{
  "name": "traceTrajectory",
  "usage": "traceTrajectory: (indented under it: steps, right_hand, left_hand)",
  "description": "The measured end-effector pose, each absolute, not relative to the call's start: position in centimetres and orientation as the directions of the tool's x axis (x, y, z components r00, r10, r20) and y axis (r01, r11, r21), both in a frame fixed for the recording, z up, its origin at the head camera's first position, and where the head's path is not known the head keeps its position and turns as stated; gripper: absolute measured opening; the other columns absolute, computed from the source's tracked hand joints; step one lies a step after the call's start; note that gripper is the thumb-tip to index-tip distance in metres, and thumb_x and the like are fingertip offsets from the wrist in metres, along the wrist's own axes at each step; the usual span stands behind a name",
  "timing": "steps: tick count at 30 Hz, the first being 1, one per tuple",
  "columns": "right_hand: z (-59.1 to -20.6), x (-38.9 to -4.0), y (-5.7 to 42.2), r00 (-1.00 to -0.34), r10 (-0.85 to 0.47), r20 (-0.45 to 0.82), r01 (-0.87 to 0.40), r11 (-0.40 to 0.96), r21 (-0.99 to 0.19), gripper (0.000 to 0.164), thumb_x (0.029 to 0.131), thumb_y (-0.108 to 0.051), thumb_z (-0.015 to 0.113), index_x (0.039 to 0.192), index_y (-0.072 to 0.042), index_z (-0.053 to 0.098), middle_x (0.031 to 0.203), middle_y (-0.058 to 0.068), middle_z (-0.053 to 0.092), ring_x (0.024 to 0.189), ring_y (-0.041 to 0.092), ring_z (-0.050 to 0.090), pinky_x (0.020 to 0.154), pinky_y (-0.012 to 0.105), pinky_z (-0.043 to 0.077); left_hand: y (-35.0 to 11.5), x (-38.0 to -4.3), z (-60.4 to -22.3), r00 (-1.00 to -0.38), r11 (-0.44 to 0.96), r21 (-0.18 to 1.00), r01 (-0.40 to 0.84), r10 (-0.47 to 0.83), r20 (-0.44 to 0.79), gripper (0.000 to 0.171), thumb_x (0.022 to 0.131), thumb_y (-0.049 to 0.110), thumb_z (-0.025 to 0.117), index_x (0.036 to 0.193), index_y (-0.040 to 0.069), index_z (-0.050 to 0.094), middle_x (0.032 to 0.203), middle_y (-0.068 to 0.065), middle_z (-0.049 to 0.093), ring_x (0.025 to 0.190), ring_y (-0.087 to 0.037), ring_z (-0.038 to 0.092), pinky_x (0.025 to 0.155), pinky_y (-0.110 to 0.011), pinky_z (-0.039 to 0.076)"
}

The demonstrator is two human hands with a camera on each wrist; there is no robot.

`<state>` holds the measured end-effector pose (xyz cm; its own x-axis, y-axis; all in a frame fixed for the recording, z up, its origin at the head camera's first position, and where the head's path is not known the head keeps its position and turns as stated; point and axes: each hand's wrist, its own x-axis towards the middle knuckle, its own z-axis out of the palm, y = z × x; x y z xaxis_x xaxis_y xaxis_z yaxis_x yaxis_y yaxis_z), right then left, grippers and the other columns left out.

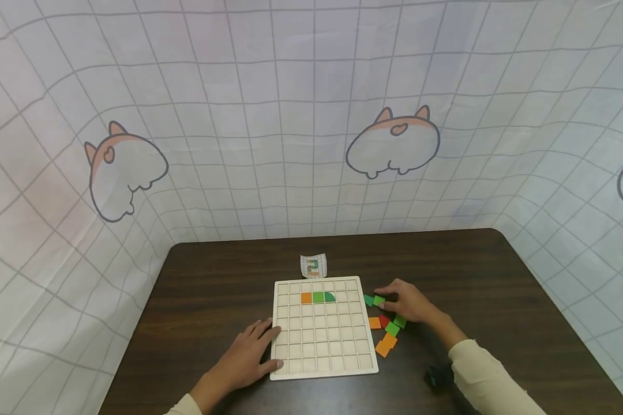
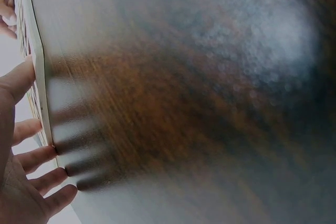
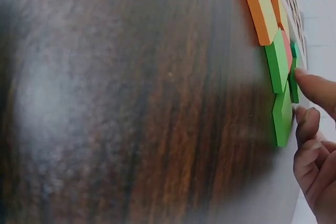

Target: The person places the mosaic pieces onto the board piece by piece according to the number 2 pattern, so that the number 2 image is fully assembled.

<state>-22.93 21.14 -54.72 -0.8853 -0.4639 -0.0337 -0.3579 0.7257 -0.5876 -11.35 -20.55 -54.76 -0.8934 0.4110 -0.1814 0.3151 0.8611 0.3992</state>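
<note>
The left hand (image 1: 245, 355) lies palm down, fingers extended, thumb apart. The right hand (image 1: 409, 301) holds thumb and index fingertips separated, remaining fingers curled.

The place is a makeshift booth (image 1: 576, 132) set close around a single table (image 1: 446, 259). Grey-gridded white sheeting (image 1: 311, 202) rises behind it and along both sides, printed with plump cartoon animals (image 1: 393, 147) with pointed orange ears, a homely pattern. The table is dark wood-grain with rounded far corners. Because the sheeting fills the background, whether a home, an office or a lab lies beyond is hard to tell.
</note>
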Motion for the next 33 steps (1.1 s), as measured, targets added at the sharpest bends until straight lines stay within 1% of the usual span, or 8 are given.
traceTrajectory:
  steps: [5, 9, 19, 21, 27, 30, 33]
  right_hand:
    - [-54.86, -22.87, 21.24, -0.89, -0.454, -0.037, -0.35, 0.733, -0.583, 0.03, 0.092, -0.019, 0.074, 0.121, -0.01, 0.075, 0.104, 0.004, 0.064, 0.089, 0.014, 0.055, 0.071, 0.027, 0.044]
    - [-54.9, -22.8, 21.23, -0.892, -0.45, -0.039, -0.346, 0.737, -0.58, 0.027, 0.092, -0.019, 0.074, 0.117, -0.01, 0.075, 0.104, 0.004, 0.064, 0.089, 0.016, 0.054, 0.074, 0.03, 0.045]
    - [-55.01, -22.7, 21.05, -0.898, -0.437, -0.049, -0.325, 0.734, -0.596, 0.022, 0.091, -0.018, 0.075, 0.112, -0.013, 0.071, 0.104, 0.002, 0.065, 0.089, 0.015, 0.056, 0.079, 0.034, 0.05]
    - [-54.97, -22.68, 20.97, -0.9, -0.432, -0.055, -0.312, 0.729, -0.609, 0.021, 0.091, -0.017, 0.075, 0.111, -0.013, 0.07, 0.103, 0.001, 0.065, 0.089, 0.015, 0.056, 0.078, 0.033, 0.049]
    - [-54.75, -22.64, 20.82, -0.897, -0.437, -0.065, -0.305, 0.719, -0.624, 0.02, 0.092, -0.015, 0.074, 0.111, -0.015, 0.068, 0.096, -0.002, 0.064, 0.081, 0.014, 0.053, 0.069, 0.025, 0.046]
    - [-54.71, -22.58, 20.8, -0.893, -0.445, -0.066, -0.308, 0.712, -0.631, 0.019, 0.093, -0.015, 0.073, 0.111, -0.014, 0.066, 0.094, -0.002, 0.062, 0.079, 0.013, 0.053, 0.066, 0.024, 0.045]
    - [-54.71, -22.53, 20.78, -0.888, -0.455, -0.068, -0.311, 0.703, -0.64, 0.023, 0.094, -0.015, 0.072, 0.116, -0.013, 0.066, 0.093, -0.002, 0.06, 0.077, 0.013, 0.052, 0.064, 0.024, 0.044]
  left_hand:
    - [-20.55, -11.36, -54.85, -0.895, 0.861, 0.393, 0.322, 0.412, -0.17, 0.072, 0.092, 0.054, 0.067, 0.148, 0.014, 0.048, 0.157, -0.018, 0.039, 0.143, -0.045, 0.038, 0.104, -0.069, 0.037]
    - [-20.53, -11.34, -54.77, -0.896, 0.862, 0.394, 0.318, 0.409, -0.172, 0.072, 0.091, 0.054, 0.067, 0.148, 0.015, 0.048, 0.157, -0.018, 0.04, 0.143, -0.045, 0.038, 0.103, -0.07, 0.037]
    - [-20.45, -11.29, -54.49, -0.897, 0.865, 0.394, 0.31, 0.404, -0.181, 0.072, 0.092, 0.054, 0.067, 0.148, 0.015, 0.048, 0.157, -0.018, 0.039, 0.143, -0.045, 0.037, 0.104, -0.07, 0.036]
    - [-20.43, -11.26, -54.43, -0.897, 0.865, 0.397, 0.307, 0.403, -0.182, 0.071, 0.092, 0.053, 0.067, 0.148, 0.014, 0.048, 0.157, -0.018, 0.039, 0.143, -0.045, 0.037, 0.105, -0.07, 0.036]
    - [-20.37, -11.25, -54.4, -0.898, 0.865, 0.403, 0.3, 0.399, -0.188, 0.071, 0.092, 0.053, 0.068, 0.148, 0.015, 0.048, 0.158, -0.018, 0.038, 0.144, -0.044, 0.036, 0.105, -0.07, 0.035]
    - [-20.35, -11.26, -54.48, -0.898, 0.868, 0.4, 0.295, 0.394, -0.194, 0.071, 0.091, 0.054, 0.068, 0.148, 0.015, 0.049, 0.158, -0.017, 0.039, 0.144, -0.044, 0.036, 0.105, -0.069, 0.035]
    - [-20.36, -11.26, -54.58, -0.898, 0.869, 0.4, 0.291, 0.392, -0.198, 0.071, 0.091, 0.054, 0.068, 0.148, 0.016, 0.048, 0.158, -0.017, 0.038, 0.144, -0.044, 0.037, 0.106, -0.069, 0.035]
